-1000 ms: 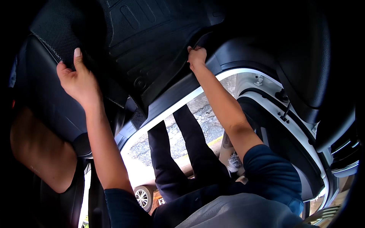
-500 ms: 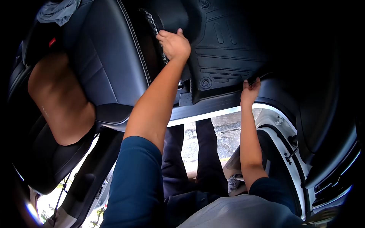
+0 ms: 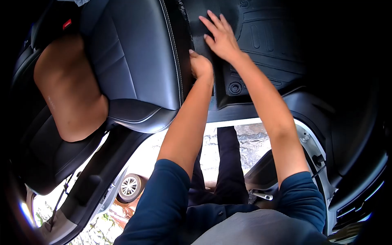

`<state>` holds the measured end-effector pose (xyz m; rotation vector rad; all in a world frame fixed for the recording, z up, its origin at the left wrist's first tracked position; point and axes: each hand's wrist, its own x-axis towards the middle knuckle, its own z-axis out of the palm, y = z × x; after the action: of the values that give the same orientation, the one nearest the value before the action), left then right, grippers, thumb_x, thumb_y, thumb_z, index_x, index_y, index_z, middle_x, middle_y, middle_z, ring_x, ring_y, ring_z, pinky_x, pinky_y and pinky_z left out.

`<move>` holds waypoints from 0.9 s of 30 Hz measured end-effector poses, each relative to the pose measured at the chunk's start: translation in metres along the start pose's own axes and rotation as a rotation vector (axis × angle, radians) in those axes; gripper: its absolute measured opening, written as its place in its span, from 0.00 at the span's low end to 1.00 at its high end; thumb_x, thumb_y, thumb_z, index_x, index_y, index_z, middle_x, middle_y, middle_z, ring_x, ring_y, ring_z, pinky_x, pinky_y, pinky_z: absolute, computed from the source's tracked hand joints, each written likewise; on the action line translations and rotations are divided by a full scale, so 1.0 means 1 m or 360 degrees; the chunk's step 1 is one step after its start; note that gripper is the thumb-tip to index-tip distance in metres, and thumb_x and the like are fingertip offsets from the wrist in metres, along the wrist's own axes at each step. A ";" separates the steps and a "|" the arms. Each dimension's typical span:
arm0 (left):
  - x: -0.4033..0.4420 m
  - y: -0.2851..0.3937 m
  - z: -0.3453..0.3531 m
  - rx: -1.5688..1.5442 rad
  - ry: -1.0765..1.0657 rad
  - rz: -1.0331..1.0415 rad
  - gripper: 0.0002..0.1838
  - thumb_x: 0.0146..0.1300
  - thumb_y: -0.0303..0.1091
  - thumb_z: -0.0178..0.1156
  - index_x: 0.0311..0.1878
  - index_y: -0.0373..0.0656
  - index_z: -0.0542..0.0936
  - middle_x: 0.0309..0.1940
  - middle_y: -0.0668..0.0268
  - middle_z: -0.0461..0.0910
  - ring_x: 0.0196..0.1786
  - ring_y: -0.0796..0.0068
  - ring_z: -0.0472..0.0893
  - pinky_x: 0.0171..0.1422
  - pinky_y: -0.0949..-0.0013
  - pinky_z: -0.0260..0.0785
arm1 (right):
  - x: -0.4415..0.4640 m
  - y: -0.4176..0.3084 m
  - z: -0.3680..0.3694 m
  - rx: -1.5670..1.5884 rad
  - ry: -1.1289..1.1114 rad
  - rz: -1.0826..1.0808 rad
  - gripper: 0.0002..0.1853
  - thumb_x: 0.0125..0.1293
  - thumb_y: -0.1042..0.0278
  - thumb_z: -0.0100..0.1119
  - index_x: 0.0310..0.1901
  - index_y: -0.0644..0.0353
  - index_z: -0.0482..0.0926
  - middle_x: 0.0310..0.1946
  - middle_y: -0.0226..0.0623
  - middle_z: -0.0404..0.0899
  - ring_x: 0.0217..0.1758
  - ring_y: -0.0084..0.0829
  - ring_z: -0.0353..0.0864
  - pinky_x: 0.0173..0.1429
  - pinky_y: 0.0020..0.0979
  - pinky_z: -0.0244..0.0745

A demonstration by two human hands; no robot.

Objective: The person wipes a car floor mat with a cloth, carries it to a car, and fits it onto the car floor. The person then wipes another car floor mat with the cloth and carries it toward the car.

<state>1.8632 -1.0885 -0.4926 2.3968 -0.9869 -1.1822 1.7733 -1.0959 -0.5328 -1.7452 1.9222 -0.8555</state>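
A black ribbed floor mat (image 3: 265, 53) lies in the car's footwell, its raised rim along the door sill. My right hand (image 3: 220, 36) rests on the smooth part of the mat near the seat, fingers spread, holding nothing. Close to the seat's stitched side edge, my left hand (image 3: 201, 66) is closed at the strip between seat and mat. Its fingertips are mostly hidden, so what they grip cannot be made out. The dark leather seat (image 3: 134, 53) stands to the left of both hands.
A brown cushion (image 3: 71, 90) leans on the seat back at the left, below a red buckle (image 3: 67, 24). The door sill (image 3: 237, 122) crosses below the mat. An open door (image 3: 265, 173) is at the lower right. Outside, a car wheel (image 3: 130, 185) shows.
My right hand has left the mat's edge by the sill and moved up and left onto the mat, fingers opened. My left hand has shifted down along the seat side. The view has shifted too.
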 end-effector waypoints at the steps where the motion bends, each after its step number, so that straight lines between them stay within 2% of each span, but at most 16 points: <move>1: 0.002 -0.003 -0.001 0.0037 -0.0050 -0.0014 0.26 0.73 0.48 0.42 0.60 0.36 0.72 0.56 0.48 0.76 0.57 0.50 0.76 0.61 0.58 0.67 | 0.021 0.006 -0.001 -0.0154 0.0011 -0.0161 0.32 0.59 0.72 0.60 0.67 0.45 0.67 0.73 0.37 0.57 0.74 0.51 0.55 0.74 0.48 0.54; 2: 0.004 -0.007 0.000 0.0078 -0.0107 -0.0030 0.27 0.73 0.51 0.42 0.61 0.37 0.72 0.55 0.49 0.77 0.56 0.51 0.77 0.59 0.58 0.68 | 0.039 0.007 -0.008 -0.0311 0.0022 -0.0315 0.31 0.59 0.73 0.60 0.66 0.46 0.69 0.72 0.34 0.59 0.74 0.48 0.56 0.74 0.46 0.55; 3: 0.012 -0.009 0.008 -0.0075 -0.0044 -0.0070 0.25 0.71 0.49 0.49 0.55 0.34 0.75 0.48 0.50 0.80 0.51 0.55 0.79 0.57 0.61 0.69 | 0.060 -0.007 -0.025 -0.0246 -0.0384 -0.0196 0.31 0.63 0.44 0.57 0.66 0.46 0.68 0.74 0.38 0.54 0.77 0.52 0.49 0.74 0.61 0.45; 6: 0.022 -0.008 0.014 -0.0480 -0.0217 -0.0321 0.29 0.67 0.52 0.53 0.60 0.36 0.72 0.53 0.52 0.78 0.57 0.55 0.76 0.64 0.60 0.64 | 0.071 -0.005 -0.022 -0.0348 -0.0536 -0.0290 0.32 0.60 0.43 0.60 0.64 0.43 0.70 0.72 0.35 0.59 0.76 0.52 0.49 0.73 0.61 0.46; 10: 0.013 -0.007 0.006 -0.0832 -0.0291 -0.0273 0.30 0.63 0.47 0.61 0.59 0.33 0.71 0.50 0.54 0.79 0.53 0.64 0.77 0.59 0.68 0.66 | 0.069 0.001 -0.036 -0.0297 -0.0573 -0.0218 0.33 0.58 0.43 0.62 0.64 0.43 0.70 0.72 0.33 0.58 0.77 0.46 0.50 0.73 0.61 0.47; 14: 0.001 -0.008 -0.009 -0.0380 -0.0341 0.0017 0.23 0.63 0.38 0.63 0.54 0.32 0.70 0.45 0.56 0.78 0.46 0.70 0.78 0.49 0.69 0.71 | 0.064 0.004 -0.025 -0.0219 -0.0527 0.0020 0.41 0.54 0.51 0.68 0.69 0.47 0.62 0.73 0.33 0.56 0.78 0.45 0.49 0.75 0.53 0.49; 15: 0.028 -0.046 0.012 -0.0224 -0.0282 0.0195 0.28 0.61 0.40 0.64 0.58 0.31 0.68 0.51 0.50 0.75 0.53 0.62 0.76 0.56 0.66 0.69 | 0.060 0.001 -0.018 -0.0323 -0.0546 0.0052 0.44 0.53 0.53 0.68 0.71 0.51 0.59 0.74 0.33 0.54 0.78 0.46 0.48 0.76 0.51 0.51; 16: 0.017 -0.040 0.007 -0.0004 -0.0172 0.0388 0.30 0.61 0.40 0.64 0.59 0.31 0.67 0.54 0.48 0.73 0.55 0.58 0.75 0.59 0.64 0.67 | 0.056 -0.001 -0.004 -0.0428 -0.0547 0.0027 0.43 0.55 0.55 0.67 0.71 0.53 0.58 0.76 0.34 0.50 0.78 0.47 0.46 0.75 0.53 0.51; 18: -0.012 -0.025 -0.001 0.0425 0.0074 0.0798 0.33 0.59 0.41 0.65 0.62 0.30 0.66 0.58 0.44 0.70 0.61 0.50 0.71 0.65 0.59 0.63 | 0.051 -0.004 0.005 -0.0467 -0.0353 0.0005 0.36 0.58 0.59 0.65 0.68 0.55 0.64 0.71 0.37 0.60 0.75 0.46 0.55 0.73 0.50 0.56; 19: -0.024 -0.028 -0.003 0.0358 0.0031 0.0880 0.36 0.58 0.42 0.65 0.64 0.30 0.65 0.65 0.40 0.60 0.67 0.41 0.61 0.72 0.53 0.53 | 0.042 0.003 0.011 -0.0356 -0.0245 -0.0044 0.32 0.59 0.63 0.63 0.66 0.53 0.67 0.70 0.36 0.61 0.74 0.45 0.57 0.73 0.48 0.57; 21: -0.054 -0.037 -0.021 0.0361 -0.0231 0.1138 0.33 0.59 0.40 0.64 0.63 0.30 0.67 0.67 0.41 0.56 0.69 0.41 0.58 0.73 0.51 0.51 | 0.032 0.029 0.026 -0.0148 0.0000 -0.0161 0.26 0.61 0.72 0.59 0.63 0.48 0.72 0.69 0.34 0.63 0.71 0.43 0.62 0.71 0.43 0.61; 22: -0.068 -0.039 -0.036 0.0298 -0.0365 0.1366 0.30 0.59 0.35 0.64 0.62 0.31 0.68 0.67 0.42 0.58 0.68 0.41 0.61 0.71 0.53 0.55 | 0.022 0.019 0.021 -0.0132 0.0083 -0.0003 0.22 0.64 0.70 0.58 0.61 0.50 0.74 0.62 0.37 0.72 0.62 0.42 0.72 0.66 0.39 0.68; 23: -0.083 -0.035 -0.055 0.0082 -0.0587 0.1487 0.28 0.60 0.30 0.64 0.61 0.32 0.69 0.66 0.45 0.60 0.67 0.43 0.64 0.68 0.56 0.60 | 0.009 0.008 0.022 0.0129 -0.0001 0.0295 0.21 0.65 0.69 0.58 0.60 0.52 0.74 0.56 0.36 0.75 0.56 0.37 0.76 0.61 0.35 0.70; 24: -0.098 -0.023 -0.078 0.0048 -0.0588 0.1669 0.26 0.58 0.27 0.65 0.59 0.33 0.72 0.65 0.47 0.64 0.66 0.46 0.67 0.67 0.57 0.62 | 0.002 0.001 0.029 0.0396 -0.0090 0.0586 0.21 0.66 0.67 0.59 0.60 0.54 0.74 0.51 0.35 0.78 0.49 0.32 0.80 0.57 0.31 0.73; 26: -0.103 -0.007 -0.121 0.0183 -0.0506 0.2017 0.24 0.55 0.26 0.66 0.57 0.35 0.75 0.63 0.49 0.66 0.66 0.48 0.68 0.68 0.57 0.62 | 0.000 -0.001 0.056 0.1396 -0.0345 0.1031 0.22 0.66 0.64 0.60 0.60 0.60 0.73 0.42 0.31 0.79 0.39 0.23 0.78 0.48 0.24 0.74; 27: -0.094 -0.001 -0.136 0.0270 -0.0380 0.2034 0.23 0.54 0.25 0.67 0.55 0.35 0.76 0.63 0.49 0.67 0.65 0.49 0.68 0.68 0.57 0.62 | 0.006 -0.019 0.052 0.1656 -0.0260 0.1065 0.22 0.66 0.59 0.62 0.55 0.66 0.74 0.37 0.27 0.78 0.37 0.17 0.74 0.41 0.21 0.71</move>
<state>1.9301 -1.0278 -0.3539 1.1458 -2.2120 -0.8254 1.8211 -1.1115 -0.5571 -0.4983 1.3577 -1.0883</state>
